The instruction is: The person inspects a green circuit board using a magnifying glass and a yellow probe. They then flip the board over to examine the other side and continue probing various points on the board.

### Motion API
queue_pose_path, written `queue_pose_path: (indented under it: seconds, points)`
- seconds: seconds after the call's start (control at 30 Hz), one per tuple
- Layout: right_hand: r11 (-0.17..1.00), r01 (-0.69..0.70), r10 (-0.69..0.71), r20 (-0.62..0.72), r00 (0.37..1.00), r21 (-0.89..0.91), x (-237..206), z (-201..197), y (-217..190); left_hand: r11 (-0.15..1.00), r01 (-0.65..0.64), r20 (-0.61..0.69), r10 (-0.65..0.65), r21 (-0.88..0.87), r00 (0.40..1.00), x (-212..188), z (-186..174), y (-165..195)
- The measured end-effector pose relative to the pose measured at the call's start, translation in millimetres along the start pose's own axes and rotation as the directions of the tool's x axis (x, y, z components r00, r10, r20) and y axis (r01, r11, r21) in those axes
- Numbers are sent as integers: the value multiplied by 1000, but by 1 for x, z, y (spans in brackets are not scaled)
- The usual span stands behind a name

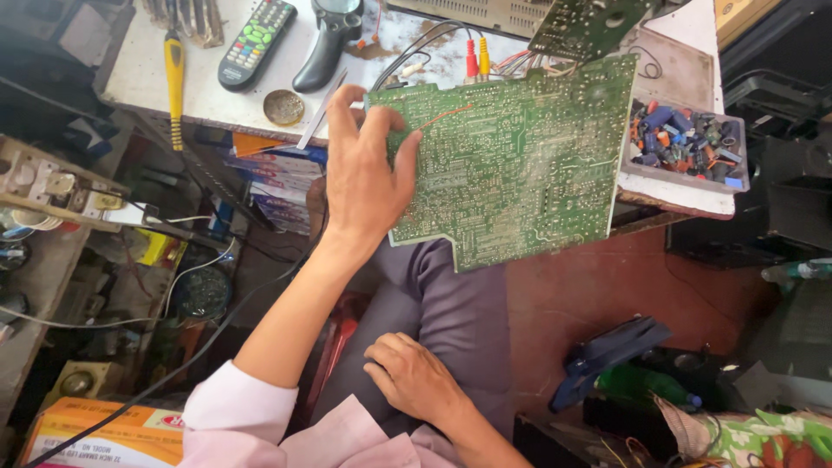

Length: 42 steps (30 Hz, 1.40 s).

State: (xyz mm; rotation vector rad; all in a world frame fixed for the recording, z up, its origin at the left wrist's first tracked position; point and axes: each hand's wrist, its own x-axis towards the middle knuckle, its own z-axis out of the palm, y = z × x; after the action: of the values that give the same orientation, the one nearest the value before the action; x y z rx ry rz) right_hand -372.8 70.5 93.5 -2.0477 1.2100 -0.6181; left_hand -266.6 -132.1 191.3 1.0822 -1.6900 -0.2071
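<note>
I see an orange-and-white cardboard box (pixel 104 433) at the bottom left corner by my left sleeve, a stack of flat blue-and-white boxes (pixel 282 186) under the bench edge, and a tan carton corner (pixel 741 13) top right.

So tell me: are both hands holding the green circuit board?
No: only the left hand grips the circuit board; the right hand rests on the lap.
</note>
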Motion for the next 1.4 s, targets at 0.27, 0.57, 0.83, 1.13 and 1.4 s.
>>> queue_pose_path:
  seconds: [0.27,0.57,0.83,1.13,1.4]
  points:
    - [1000,12,-12,-30,999,1,0,2,-1,998,42,31,-40,-53,999,9,2,-13]
    - [999,-34,34,-21,999,0,4,6,0,972,177,-232,-210,-154,950,-27,-35,-75]
    - [1000,8,-8,-36,999,-24,9,14,0,940,340,-58,-342,-41,938,-88,-49,-101]
    - [999,-39,39,-20,999,-18,13,14,-1,994,17,-102,-6,109,995,0,-39,-96]
    - [1000,-17,17,15,1000,24,15,-1,-9,938,262,72,-253,-227,965,37,-27,-78]
